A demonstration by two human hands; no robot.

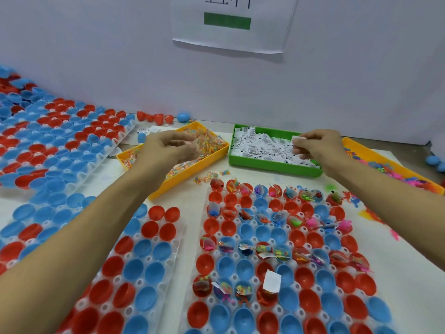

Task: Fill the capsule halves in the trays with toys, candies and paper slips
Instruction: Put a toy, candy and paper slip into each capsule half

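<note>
My right hand [315,145] pinches a paper slip [299,139], my left hand [168,147] gathers candies [204,138]; the capsule tray [277,249] lies nearer me, below both.

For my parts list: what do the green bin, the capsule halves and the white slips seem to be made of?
Green bin: likely rigid moulded plastic, with an even colour and a slight sheen.
Capsule halves: glossy thin plastic, showing light reflections inside.
White slips: printed paper, matte and thin; the right hand pinches one.
</note>
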